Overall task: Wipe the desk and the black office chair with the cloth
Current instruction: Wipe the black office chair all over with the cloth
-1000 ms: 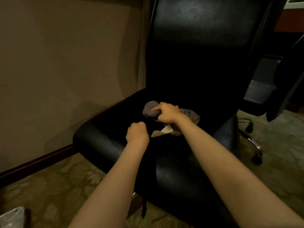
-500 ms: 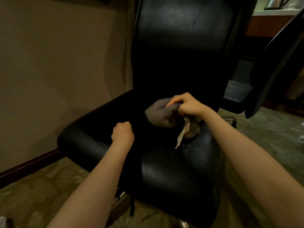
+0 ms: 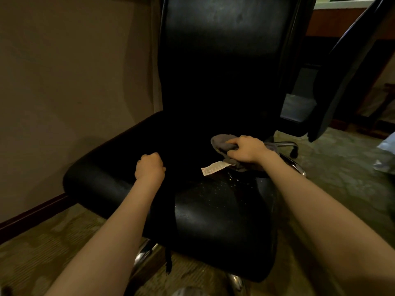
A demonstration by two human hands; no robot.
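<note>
The black office chair [image 3: 213, 221] fills the middle of the view, its tall backrest [image 3: 224, 50] upright behind the seat. My right hand [image 3: 248, 151] grips a bunched grey cloth [image 3: 222, 143] and holds it down on the back right of the seat. A white label [image 3: 214, 168] sticks out of the cloth to the left. My left hand [image 3: 149, 167] is curled into a fist on the left part of the seat. It sits at the top end of a black strap [image 3: 167, 238] that runs over the seat's front edge. Pale crumbs [image 3: 230, 178] speckle the seat in front of the cloth.
A beige wall [image 3: 74, 82] with a dark skirting board stands close on the left. Patterned carpet [image 3: 342, 178] covers the floor. The chair's chrome legs and a castor [image 3: 294, 153] show at the right. A dark slanted panel [image 3: 346, 77] and a wooden counter [image 3: 333, 20] stand behind on the right.
My right hand has dragged the cloth from the seat's middle to its back right and pressed it flat again. My left fist has stayed on the left of the seat.
</note>
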